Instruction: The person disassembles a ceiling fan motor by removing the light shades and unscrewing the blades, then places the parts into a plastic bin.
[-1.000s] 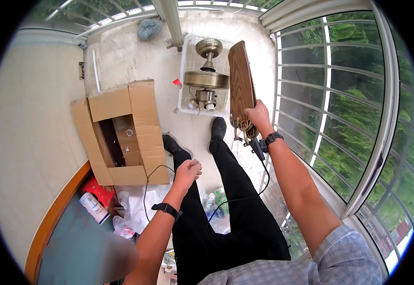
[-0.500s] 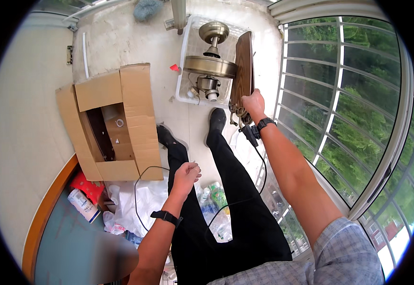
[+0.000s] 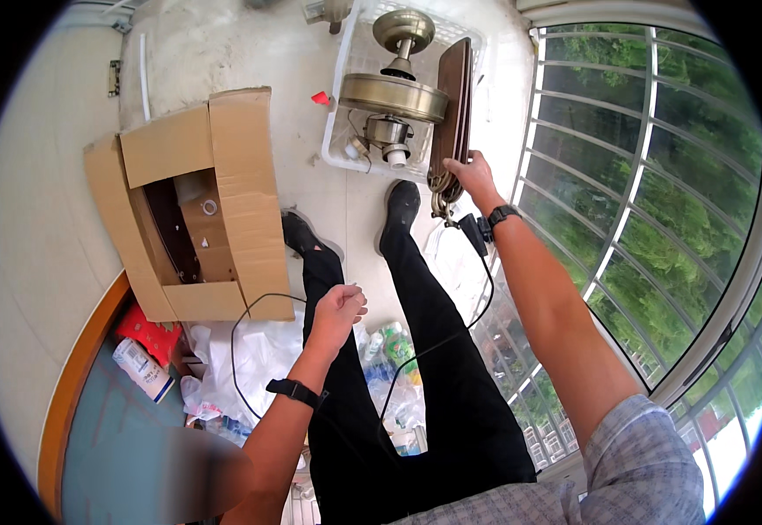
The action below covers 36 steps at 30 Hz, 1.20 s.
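My right hand (image 3: 471, 175) grips a stack of dark brown wooden fan blades (image 3: 453, 109) standing on edge, with brass brackets hanging below the hand. The blades lean beside a brass ceiling fan motor (image 3: 391, 92) that rests in a white plastic crate (image 3: 339, 131). My left hand (image 3: 340, 306) hovers above my left thigh, fingers curled in a loose fist with nothing in it. A black cable (image 3: 250, 350) loops near that hand. Both wrists wear black bands.
An open cardboard box (image 3: 193, 206) lies on the floor at the left. White plastic sheets, bottles and small packages (image 3: 145, 367) litter the floor near my legs. A barred window grille (image 3: 626, 201) runs along the right, with a wall at the left.
My view has shifted closer to the fan and the box. My right hand stays on the blades; my left hand has stayed above the thigh, barely moving.
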### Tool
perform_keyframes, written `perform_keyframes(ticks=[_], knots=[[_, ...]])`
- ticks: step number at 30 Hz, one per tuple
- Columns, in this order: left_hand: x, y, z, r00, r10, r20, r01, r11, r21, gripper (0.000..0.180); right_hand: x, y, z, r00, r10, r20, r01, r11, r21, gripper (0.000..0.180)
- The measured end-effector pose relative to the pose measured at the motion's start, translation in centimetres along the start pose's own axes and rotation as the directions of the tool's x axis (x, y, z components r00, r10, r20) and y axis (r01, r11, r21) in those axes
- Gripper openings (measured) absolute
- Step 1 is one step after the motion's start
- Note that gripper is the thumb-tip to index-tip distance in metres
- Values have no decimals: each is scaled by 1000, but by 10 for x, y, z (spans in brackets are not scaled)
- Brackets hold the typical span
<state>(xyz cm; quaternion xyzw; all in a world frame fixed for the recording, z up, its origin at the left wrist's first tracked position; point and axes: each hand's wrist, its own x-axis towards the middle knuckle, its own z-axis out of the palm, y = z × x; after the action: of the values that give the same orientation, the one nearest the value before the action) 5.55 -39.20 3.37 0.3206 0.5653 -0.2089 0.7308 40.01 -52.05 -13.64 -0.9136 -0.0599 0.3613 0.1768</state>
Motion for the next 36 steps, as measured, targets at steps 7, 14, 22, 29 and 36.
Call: perform_keyframes(ticks=[7, 14, 22, 29, 36], knots=[[-3, 3, -70, 986, 41, -159, -37, 999, 28, 32, -57, 43, -17, 990, 136, 40, -136, 991, 12, 54], [0, -36, -191, 859, 62, -509, -130, 987, -99, 34, -142, -29, -49, 859, 270, 435, -388, 898, 208, 23], [51, -100, -339, 552, 270, -789, -161, 963, 216, 39, -219, -156, 20, 819, 47, 572, -257, 921, 292, 19], [114, -102, -490, 506, 234, -830, -116, 972, 203, 35, -280, -237, 95, 716, -59, 696, -286, 884, 369, 24], [169, -86, -544, 550, 362, -753, -96, 923, 374, 47, -290, -226, 159, 578, 10, 816, -385, 885, 262, 16]])
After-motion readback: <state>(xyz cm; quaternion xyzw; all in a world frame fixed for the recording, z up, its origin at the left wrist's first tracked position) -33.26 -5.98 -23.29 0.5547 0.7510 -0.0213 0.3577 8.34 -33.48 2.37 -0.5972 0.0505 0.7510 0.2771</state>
